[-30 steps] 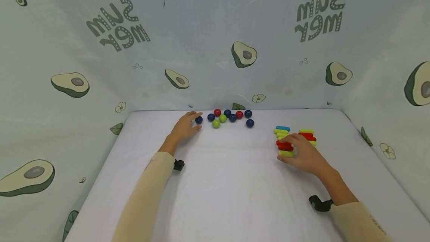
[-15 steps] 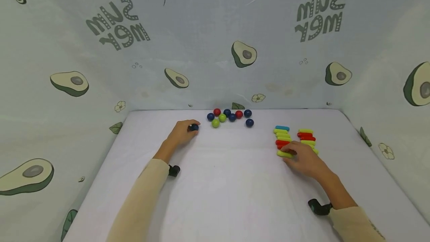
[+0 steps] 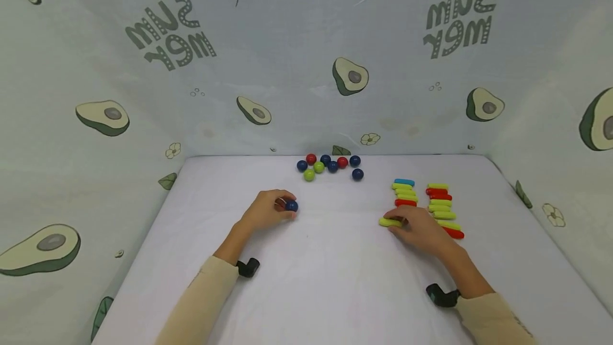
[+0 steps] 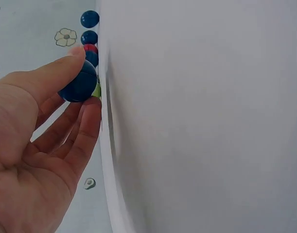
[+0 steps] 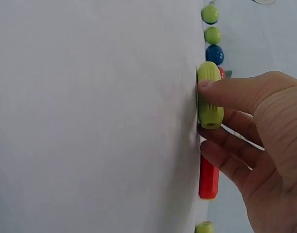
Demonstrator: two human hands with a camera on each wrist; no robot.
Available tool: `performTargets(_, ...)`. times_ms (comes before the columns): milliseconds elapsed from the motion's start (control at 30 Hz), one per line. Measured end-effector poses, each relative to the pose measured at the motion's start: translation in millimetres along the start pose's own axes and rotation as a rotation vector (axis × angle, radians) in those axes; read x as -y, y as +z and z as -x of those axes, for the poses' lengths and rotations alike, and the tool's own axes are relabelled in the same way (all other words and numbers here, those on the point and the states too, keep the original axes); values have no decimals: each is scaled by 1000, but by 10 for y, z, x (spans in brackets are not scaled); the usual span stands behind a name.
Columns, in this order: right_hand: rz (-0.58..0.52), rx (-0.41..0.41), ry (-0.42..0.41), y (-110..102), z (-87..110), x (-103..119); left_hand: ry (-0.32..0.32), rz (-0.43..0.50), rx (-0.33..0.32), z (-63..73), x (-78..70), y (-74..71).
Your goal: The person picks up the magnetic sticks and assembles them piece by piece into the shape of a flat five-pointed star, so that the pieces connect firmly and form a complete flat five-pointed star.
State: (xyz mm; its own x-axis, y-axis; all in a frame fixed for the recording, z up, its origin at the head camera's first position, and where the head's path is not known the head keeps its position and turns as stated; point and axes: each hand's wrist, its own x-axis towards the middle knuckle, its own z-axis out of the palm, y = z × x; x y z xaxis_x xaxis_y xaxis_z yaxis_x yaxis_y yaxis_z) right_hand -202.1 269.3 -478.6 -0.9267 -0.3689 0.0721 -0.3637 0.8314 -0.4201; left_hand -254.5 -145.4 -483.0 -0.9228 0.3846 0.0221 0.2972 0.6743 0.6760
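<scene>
My left hand (image 3: 267,210) pinches a dark blue ball (image 3: 291,205) between thumb and fingers, in front of the ball group on the white table. In the left wrist view the thumb lies over that blue ball (image 4: 79,85). My right hand (image 3: 421,229) pinches a yellow-green stick (image 3: 390,222), which sticks out to the left of its fingers. The right wrist view shows this stick (image 5: 210,97) as ribbed, with a small hole in its end. Just behind that hand, a column of sticks (image 3: 405,192) in blue, yellow-green and red lies partly hidden by it.
Several blue, red and green balls (image 3: 332,166) lie together at the table's back edge. A second column of yellow-green and red sticks (image 3: 440,207) lies right of the first. The white table (image 3: 311,281) meets a printed cloth backdrop (image 3: 297,57).
My left hand has closed on the blue ball and brought it forward, away from the others. My right hand has gripped the front yellow-green stick and drawn it left.
</scene>
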Motion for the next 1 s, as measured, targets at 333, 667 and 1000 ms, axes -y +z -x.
performTargets(333,-119,48,2,214,-218,327,16,45,26,59,-226,236)
performTargets(667,-175,92,-71,449,-485,698,35,44,65,22,-324,354)
performTargets(1000,-212,88,-127,524,-611,935,76,47,56,20,-332,434)
